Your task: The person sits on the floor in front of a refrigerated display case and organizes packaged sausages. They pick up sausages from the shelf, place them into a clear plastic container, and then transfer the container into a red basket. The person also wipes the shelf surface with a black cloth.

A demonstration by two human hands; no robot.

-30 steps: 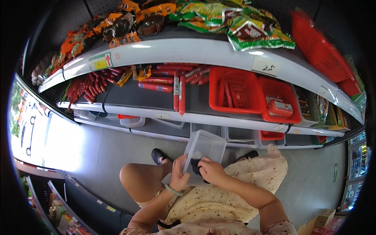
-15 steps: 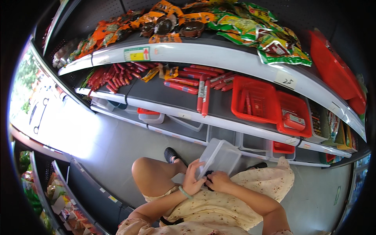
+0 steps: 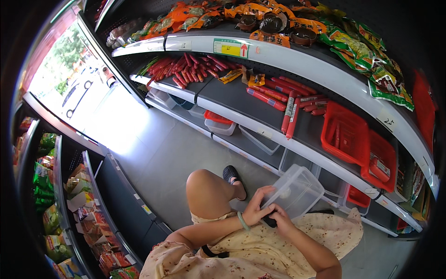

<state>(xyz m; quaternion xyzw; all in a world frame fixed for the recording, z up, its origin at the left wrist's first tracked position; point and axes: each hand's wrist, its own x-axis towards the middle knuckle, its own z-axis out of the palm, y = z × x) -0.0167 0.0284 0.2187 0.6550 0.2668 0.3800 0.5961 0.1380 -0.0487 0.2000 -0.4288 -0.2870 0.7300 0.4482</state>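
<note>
A clear plastic bin [image 3: 299,188] is tilted in front of my knees above the floor. My left hand [image 3: 255,208] is closed on its near left side, the fingers up against the wall and a pale green bangle on the wrist. At the bin's near edge, my right hand [image 3: 281,219] is closed around a small black thing [image 3: 269,220], mostly covered by the fingers; it looks soft like a cloth, but I cannot tell its kind. The two hands almost touch. Inside, the bin shows no goods.
Ahead, a shelf holds red-wrapped sausages [image 3: 291,116], red baskets [image 3: 344,135] and bagged snacks [image 3: 346,49] above. More clear bins [image 3: 220,125] stand on the lowest level. Packaged goods fill the racks [image 3: 88,209] at left, near a bright doorway [image 3: 79,97].
The view has turned left, so the shelves sit farther right in the picture. My hands still hold the bin and the black thing, and more of the bin's inside shows.
</note>
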